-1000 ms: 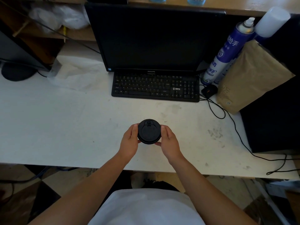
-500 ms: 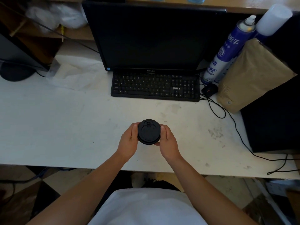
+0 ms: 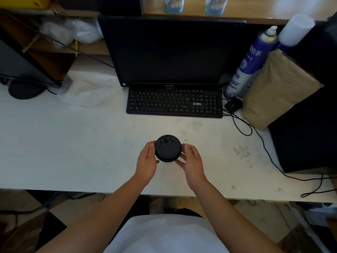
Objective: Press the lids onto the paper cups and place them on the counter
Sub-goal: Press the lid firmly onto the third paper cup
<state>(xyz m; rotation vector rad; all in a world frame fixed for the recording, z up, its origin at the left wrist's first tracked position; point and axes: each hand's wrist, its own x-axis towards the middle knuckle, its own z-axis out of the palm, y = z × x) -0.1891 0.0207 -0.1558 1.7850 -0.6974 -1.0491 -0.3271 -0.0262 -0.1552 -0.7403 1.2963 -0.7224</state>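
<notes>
Lid (image 3: 167, 147) sits between the hands: left hand (image 3: 146, 161) and right hand (image 3: 192, 161) each curl fingers round its rim.

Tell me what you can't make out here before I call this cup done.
Head view only.
- Cup under the black lid: hidden by it, left hand and right hand; seating unclear.
- Two printed cups on the shelf: tops cut off by the upper edge.
- Keyboard legends: too small.

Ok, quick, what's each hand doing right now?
Left hand: grips the lidded cup at its left side.
Right hand: curved beside the cup; whether it grips cannot be told.
</notes>
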